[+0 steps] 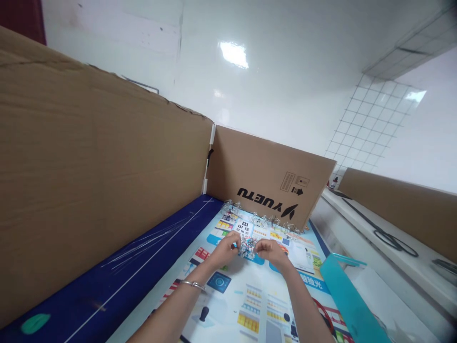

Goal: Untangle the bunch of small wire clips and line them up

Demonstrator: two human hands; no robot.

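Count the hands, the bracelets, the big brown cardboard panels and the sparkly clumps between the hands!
Hands: 2 (left hand, right hand)
Bracelet: 1
Cardboard panels: 3 (left panel, far panel, right panel)
Sparkly clump: 1
Total: 7

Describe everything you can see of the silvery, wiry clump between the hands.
The clump is a small, irregular tangle of thin, shiny strands, silvery to clear with darker flecks. It looks like wire or clear plastic; it is too small to tell which, or to pick out separate parts. It sits between the left grip and the right grip, with fingers at both sides, though exact contact is unclear. The printed sheet is beneath; I cannot tell whether the clump rests on it.
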